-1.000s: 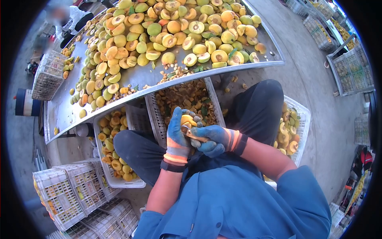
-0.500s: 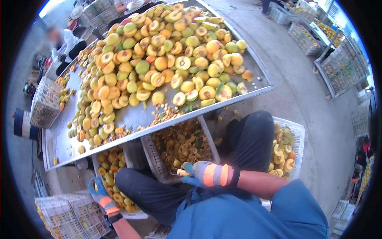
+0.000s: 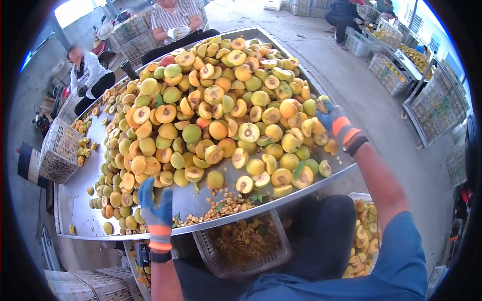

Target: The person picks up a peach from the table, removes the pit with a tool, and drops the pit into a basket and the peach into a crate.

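A large heap of whole and halved yellow-orange fruit (image 3: 216, 115) lies on the metal table (image 3: 191, 203). Over the table's near edge, left of centre, is my left hand (image 3: 156, 206) in a blue and orange glove, thumb and fingers apart and empty, beside the fruit. My right hand (image 3: 329, 118), gloved alike, is at the right end of the heap. Its fingers are bent around something small and brownish at the fingertips, which I cannot make out. Pits and scraps (image 3: 221, 208) lie along the near edge.
Below the edge stands a crate (image 3: 283, 249) of scraps between my knees. Crates of fruit (image 3: 362, 238) flank my legs. A person (image 3: 88, 75) sits at the left, another (image 3: 175, 22) behind the table. Stacked crates (image 3: 437, 103) stand at the right.
My left hand has risen from the lower left crate to the table edge. My right hand has moved from my lap up to the heap's right end. The view has tilted up.
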Motion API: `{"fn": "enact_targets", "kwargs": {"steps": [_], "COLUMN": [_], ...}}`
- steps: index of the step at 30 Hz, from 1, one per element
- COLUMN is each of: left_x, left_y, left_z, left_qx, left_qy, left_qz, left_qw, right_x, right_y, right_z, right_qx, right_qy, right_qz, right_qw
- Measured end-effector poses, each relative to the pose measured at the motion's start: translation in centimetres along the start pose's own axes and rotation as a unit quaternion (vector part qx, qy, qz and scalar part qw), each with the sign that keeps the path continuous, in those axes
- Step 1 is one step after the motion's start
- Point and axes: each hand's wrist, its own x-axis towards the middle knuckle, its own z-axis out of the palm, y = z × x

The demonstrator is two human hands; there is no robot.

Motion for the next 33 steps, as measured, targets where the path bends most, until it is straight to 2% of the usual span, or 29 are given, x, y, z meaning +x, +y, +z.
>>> {"fn": "enact_targets", "kwargs": {"steps": [2,5,6,10,12,13,15,16,17,18,20,21,24,25,28,29,32,33], "left_x": [4.5,11.8,14.0,20.2,21.5,22.0,23.0,23.9,24.4,25.0,25.1,24.8,22.3,21.2,18.0,16.7,13.0,11.7], "left_y": [-0.3,-2.1,-3.4,-2.4,-0.5,0.5,2.7,2.3,2.8,3.0,2.7,1.3,0.8,1.0,1.8,1.4,2.1,3.0], "left_z": [4.1,8.8,10.0,12.6,13.8,14.5,16.7,18.7,19.5,19.7,20.8,21.4,18.7,18.0,15.6,15.1,11.8,10.7], "left_qx": [0.014,0.142,0.178,0.217,0.242,0.243,0.112,0.128,0.089,0.082,0.064,0.054,0.029,0.004,0.006,-0.001,-0.074,-0.097], "left_qy": [-0.004,0.058,0.078,0.079,0.053,0.002,-0.141,-0.18,-0.215,-0.236,-0.283,-0.278,-0.305,-0.289,-0.335,-0.328,-0.376,-0.36], "left_qz": [0.017,0.045,0.057,0.11,0.138,0.125,0.068,0.053,0.007,0.006,-0.001,0.013,0.023,0.053,0.048,0.072,0.041,0.033], "left_qw": [1.0,0.987,0.979,0.967,0.959,0.962,0.981,0.974,0.972,0.968,0.957,0.959,0.952,0.956,0.941,0.942,0.923,0.927], "right_x": [3.3,5.5,5.9,8.1,8.4,8.9,9.5,9.9,10.2,10.4,10.5,9.9,8.6,7.7,5.4,4.2,1.0,0.1], "right_y": [-0.5,0.1,0.5,-0.5,-1.6,-2.3,-3.8,-5.0,-6.1,-7.2,-9.5,-11.2,-11.6,-12.3,-14.0,-14.9,-16.1,-15.7], "right_z": [0.7,5.3,6.3,6.7,6.9,7.0,7.9,8.7,9.4,10.2,13.0,12.7,12.8,12.2,13.8,13.9,13.8,14.2], "right_qx": [-0.065,-0.203,-0.175,-0.106,-0.082,-0.068,-0.034,0.01,0.055,0.098,0.09,0.103,0.182,0.189,0.087,0.041,0.082,0.082], "right_qy": [-0.021,0.002,-0.017,-0.064,-0.061,-0.077,-0.112,-0.134,-0.154,-0.173,-0.15,-0.146,-0.156,-0.176,-0.203,-0.2,-0.234,-0.21], "right_qz": [0.063,-0.062,-0.048,0.011,0.009,0.017,0.038,0.023,0.011,-0.001,-0.02,-0.018,-0.026,-0.038,-0.248,-0.282,-0.28,-0.32], "right_qw": [0.996,0.977,0.983,0.992,0.995,0.995,0.992,0.991,0.986,0.98,0.984,0.984,0.97,0.965,0.943,0.938,0.927,0.92]}}
